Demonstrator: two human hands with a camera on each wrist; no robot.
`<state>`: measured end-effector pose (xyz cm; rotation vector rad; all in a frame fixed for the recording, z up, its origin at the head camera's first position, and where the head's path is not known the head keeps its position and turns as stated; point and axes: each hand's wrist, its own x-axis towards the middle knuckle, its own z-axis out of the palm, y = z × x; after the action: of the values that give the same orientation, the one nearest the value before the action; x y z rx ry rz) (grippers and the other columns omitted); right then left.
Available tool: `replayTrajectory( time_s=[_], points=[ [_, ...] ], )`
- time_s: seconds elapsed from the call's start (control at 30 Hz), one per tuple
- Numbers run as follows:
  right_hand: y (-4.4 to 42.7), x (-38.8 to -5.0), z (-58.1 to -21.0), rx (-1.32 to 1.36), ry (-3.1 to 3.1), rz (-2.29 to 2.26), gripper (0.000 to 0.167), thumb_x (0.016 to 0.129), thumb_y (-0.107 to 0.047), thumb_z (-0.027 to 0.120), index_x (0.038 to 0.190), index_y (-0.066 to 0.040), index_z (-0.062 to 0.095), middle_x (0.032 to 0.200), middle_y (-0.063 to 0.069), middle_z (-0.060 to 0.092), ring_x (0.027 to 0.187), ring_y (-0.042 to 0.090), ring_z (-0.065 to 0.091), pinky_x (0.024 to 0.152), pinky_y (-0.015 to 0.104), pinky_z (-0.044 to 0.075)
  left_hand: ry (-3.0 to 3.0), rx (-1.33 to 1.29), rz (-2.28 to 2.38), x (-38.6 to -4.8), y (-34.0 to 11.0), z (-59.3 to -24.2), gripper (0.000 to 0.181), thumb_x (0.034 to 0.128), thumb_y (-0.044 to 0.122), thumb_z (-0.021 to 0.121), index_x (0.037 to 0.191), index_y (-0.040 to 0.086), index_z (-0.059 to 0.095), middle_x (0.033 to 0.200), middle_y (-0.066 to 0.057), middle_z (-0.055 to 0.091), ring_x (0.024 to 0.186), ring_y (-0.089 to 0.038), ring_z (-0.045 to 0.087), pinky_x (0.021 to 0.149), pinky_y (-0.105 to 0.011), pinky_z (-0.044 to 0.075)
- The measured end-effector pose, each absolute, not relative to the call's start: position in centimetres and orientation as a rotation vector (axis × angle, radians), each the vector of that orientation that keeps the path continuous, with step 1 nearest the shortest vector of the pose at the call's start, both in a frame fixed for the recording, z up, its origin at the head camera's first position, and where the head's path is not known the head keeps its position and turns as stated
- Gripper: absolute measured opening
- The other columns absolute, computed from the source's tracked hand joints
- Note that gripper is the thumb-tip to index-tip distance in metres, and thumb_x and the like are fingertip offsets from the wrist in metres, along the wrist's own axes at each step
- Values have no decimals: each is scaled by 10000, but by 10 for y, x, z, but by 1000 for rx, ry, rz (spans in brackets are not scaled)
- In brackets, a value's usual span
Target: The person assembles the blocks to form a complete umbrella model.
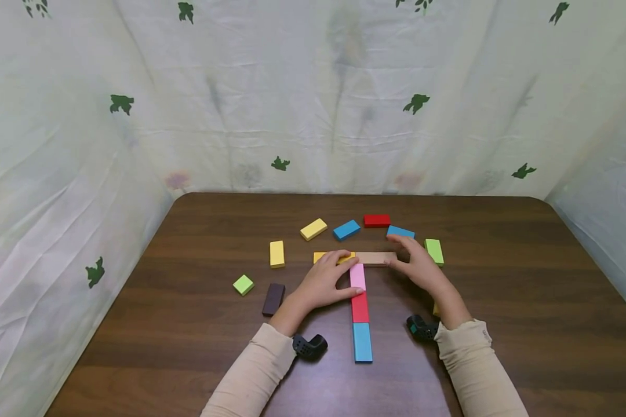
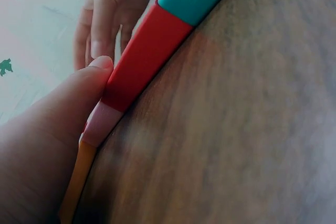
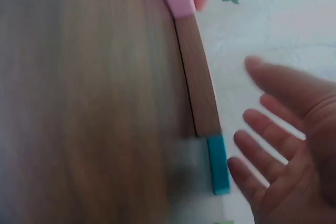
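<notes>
Several blocks form a T in the head view: an orange block (image 1: 319,256) and a wooden block (image 1: 375,259) across the top, with a pink block (image 1: 357,277), a red block (image 1: 360,308) and a blue block (image 1: 362,343) running down. The left hand (image 1: 320,282) rests over the orange, pink and red blocks; in the left wrist view its thumb touches the red block (image 2: 149,56). Fingers spread, the right hand (image 1: 422,267) is beside the wooden block's right end. In the right wrist view, the right hand (image 3: 289,145) holds nothing.
Loose blocks lie in an arc around the T: green (image 1: 243,284), dark (image 1: 273,299), yellow (image 1: 277,254), another yellow (image 1: 313,229), blue (image 1: 346,230), red (image 1: 377,220), another blue (image 1: 400,231) and green (image 1: 435,252). A yellow one is partly hidden by the right wrist.
</notes>
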<state>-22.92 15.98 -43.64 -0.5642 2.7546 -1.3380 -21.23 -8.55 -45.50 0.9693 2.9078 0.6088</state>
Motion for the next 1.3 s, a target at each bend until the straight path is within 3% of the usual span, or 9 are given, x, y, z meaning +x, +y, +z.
replayTrajectory(
  time_s=[0.2, 0.53, 1.03, 1.3],
  points=[
    [171, -227, -422, -503, 2725, -1403, 601, 831, -155, 654, 1342, -21, 369, 1320, 174, 386, 1190, 343, 361, 968, 497, 289, 2906, 968, 598, -212, -85, -456, 697, 795, 595, 520, 1371, 222, 391, 1356, -27, 343, 1240, -205, 279, 999, -392, 273],
    [201, -224, -412, -379, 2771, -1396, 695, 816, -306, 660, 1384, -88, 324, 1405, 144, 295, 1274, 333, 249, 969, 554, 233, 2907, 962, 614, -211, -86, -457, 692, 797, 584, 526, 1369, 218, 395, 1361, -29, 336, 1243, -209, 274, 1000, -397, 270],
    [234, -223, -425, -273, 2637, -1474, 751, 846, -217, 636, 1431, -71, 187, 1462, 178, 127, 1293, 435, 116, 968, 602, 173, 2911, 990, 617, -212, -86, -458, 689, 799, 586, 524, 1365, 213, 402, 1355, -31, 343, 1239, -209, 281, 999, -387, 272],
    [242, -223, -435, -264, 2575, -1474, 779, 848, -200, 633, 1439, -69, 142, 1466, 201, 64, 1267, 484, 125, 968, 588, 191, 2918, 985, 602, -212, -86, -459, 692, 797, 601, 512, 1362, 216, 407, 1353, -31, 346, 1233, -203, 285, 993, -386, 285]
  ],
)
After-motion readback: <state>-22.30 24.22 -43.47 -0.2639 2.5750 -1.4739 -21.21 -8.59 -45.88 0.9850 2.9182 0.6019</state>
